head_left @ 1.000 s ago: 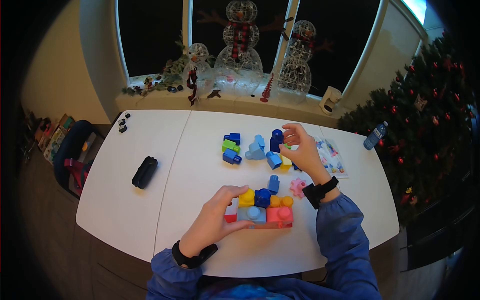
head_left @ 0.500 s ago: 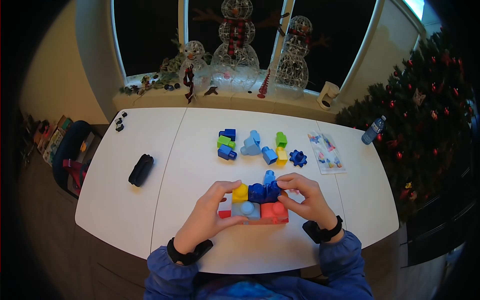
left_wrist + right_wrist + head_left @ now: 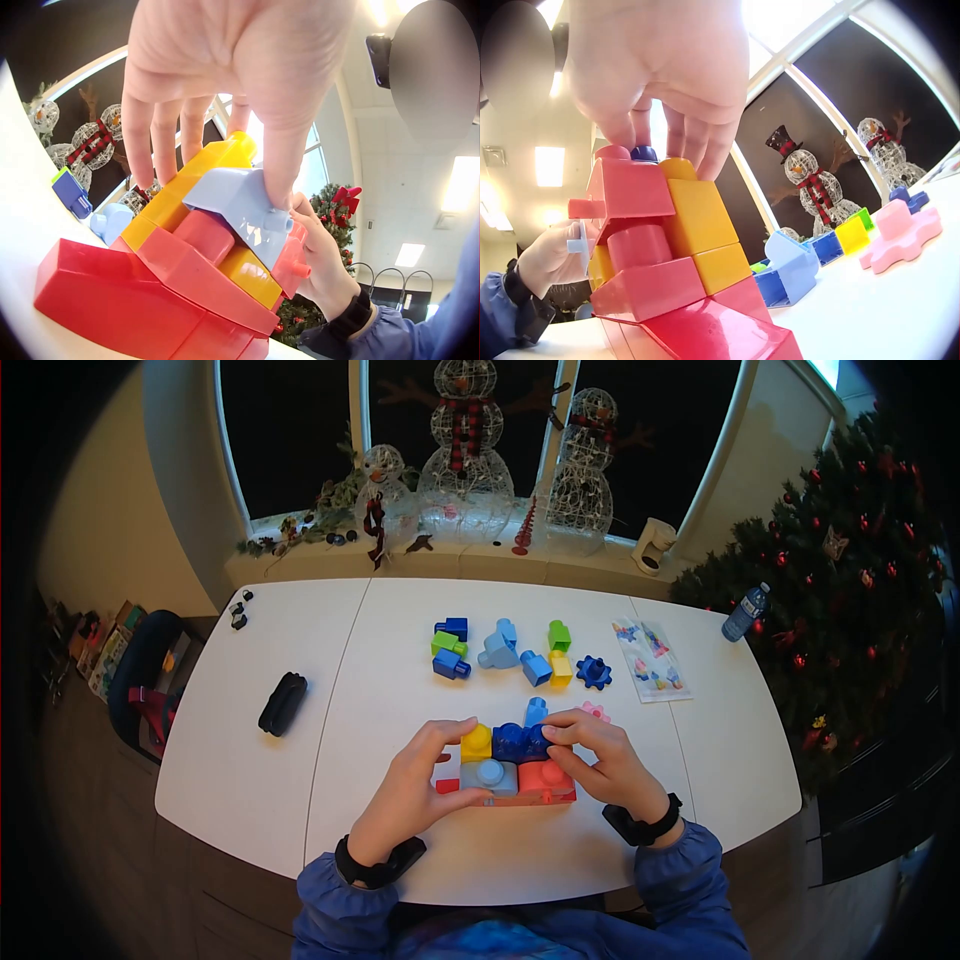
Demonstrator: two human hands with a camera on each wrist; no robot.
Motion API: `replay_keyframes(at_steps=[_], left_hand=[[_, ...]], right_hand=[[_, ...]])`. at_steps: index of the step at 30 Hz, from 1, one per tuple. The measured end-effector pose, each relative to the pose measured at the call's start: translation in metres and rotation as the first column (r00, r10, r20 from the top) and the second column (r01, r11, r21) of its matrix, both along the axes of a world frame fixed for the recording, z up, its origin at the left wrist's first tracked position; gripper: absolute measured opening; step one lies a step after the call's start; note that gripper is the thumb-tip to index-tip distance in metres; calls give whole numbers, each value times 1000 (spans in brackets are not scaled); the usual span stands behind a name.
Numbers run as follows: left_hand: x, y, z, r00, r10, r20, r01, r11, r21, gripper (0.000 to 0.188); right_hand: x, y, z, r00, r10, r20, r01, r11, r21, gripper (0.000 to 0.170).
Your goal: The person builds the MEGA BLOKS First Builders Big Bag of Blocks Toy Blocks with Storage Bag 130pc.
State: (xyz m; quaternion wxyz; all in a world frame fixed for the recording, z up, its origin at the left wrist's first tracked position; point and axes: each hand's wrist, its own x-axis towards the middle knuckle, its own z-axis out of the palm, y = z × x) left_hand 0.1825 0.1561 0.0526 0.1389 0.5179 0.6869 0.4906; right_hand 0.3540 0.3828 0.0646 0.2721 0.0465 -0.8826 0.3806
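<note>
A low assembly of chunky toy building blocks, with a red block (image 3: 112,292) at its base, stands on the table in front of the person. My left hand (image 3: 405,790) grips its left end, thumb against the light blue block (image 3: 489,776) and fingers over the far side by the yellow block (image 3: 476,742). On the right part of the top, my right hand (image 3: 605,762) pinches a dark blue block (image 3: 537,742), which sits beside another dark blue block (image 3: 509,741). The coral block (image 3: 545,776) lies just below the right thumb; orange blocks (image 3: 701,225) show on the far side.
Behind the assembly lie a light blue block (image 3: 536,711) and a pink gear-shaped piece (image 3: 907,231). Farther back are several loose blocks, a dark blue gear piece (image 3: 593,672) and a picture sheet (image 3: 650,660). A black case (image 3: 283,704) lies left; a bottle (image 3: 746,612) stands right.
My right hand has brought the dark blue block from the loose blocks at the back down onto the assembly's right side. The left hand has kept its hold on the assembly.
</note>
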Motion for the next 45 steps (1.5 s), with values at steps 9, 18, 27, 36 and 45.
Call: replay_keyframes(at_steps=[9, 18, 27, 36, 45], left_hand=[[1, 0, 2, 1000, -2, 2, 2, 1000, 2, 83], [0, 0, 2, 1000, 2, -1, -2, 1000, -1, 83], [0, -1, 1, 1000, -4, 6, 4, 1000, -10, 83], [0, 0, 0, 1000, 0, 1, 0, 1000, -5, 83], [1, 1, -2, 1000, 11, -12, -11, 1000, 2, 85]], right_hand=[[1, 0, 1, 999, -16, 28, 16, 1000, -10, 19], [-52, 73, -1, 909, -312, 278, 342, 938, -65, 21], [-106, 130, -65, 710, -590, 385, 470, 803, 366, 46], [-86, 105, -32, 761, -559, 330, 488, 828, 277, 51], [10, 25, -2, 991, -105, 80, 128, 910, -393, 45]])
